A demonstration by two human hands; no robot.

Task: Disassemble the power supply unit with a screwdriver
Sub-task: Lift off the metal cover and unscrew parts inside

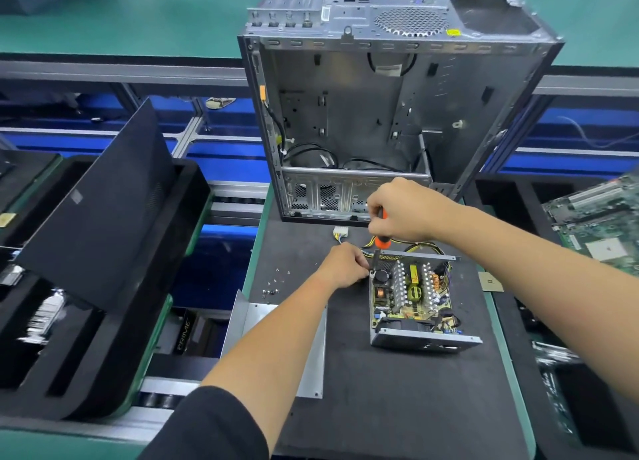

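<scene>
Open grey metal power supply unit (413, 297) near the black mat's (380, 407) right edge.
Right hand (403, 210) grips an orange-handled screwdriver (381, 240) upright at its far-left corner — left hand (342, 264) pinches there; bare mat lies nearer.

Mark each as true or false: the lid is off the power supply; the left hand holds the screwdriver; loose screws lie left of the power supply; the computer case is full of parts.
1. The lid is off the power supply. True.
2. The left hand holds the screwdriver. False: the right hand grips it.
3. Loose screws lie left of the power supply. True.
4. The computer case is full of parts. False: mostly bare metal, a few cables.
</scene>
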